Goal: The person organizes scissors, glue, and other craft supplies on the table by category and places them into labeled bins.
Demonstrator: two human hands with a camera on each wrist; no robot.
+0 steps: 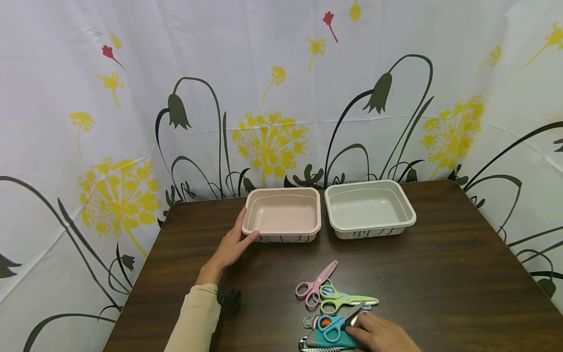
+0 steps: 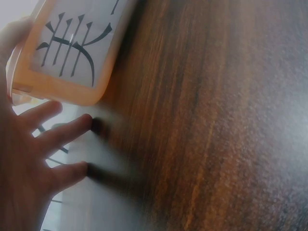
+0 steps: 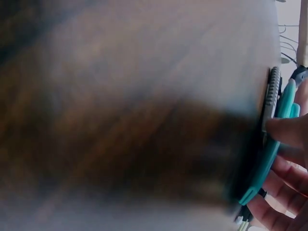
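In the head view my left hand is at the left front corner of a pink bin, thumb at the front rim and fingers along the left side. The left wrist view shows this left hand with fingers spread beside the bin's lettered front. My right hand reaches into a pile of cutting tools and pinches a teal utility knife. Its thumb lies against the knife in the right wrist view. Blue scissors lie over the knife; green scissors and pink scissors are just beyond.
A white bin stands right of the pink one, near the back edge of the dark wooden table. Behind it hangs a flower-patterned curtain. A grey cutter with an orange button sits partly under the blue scissors.
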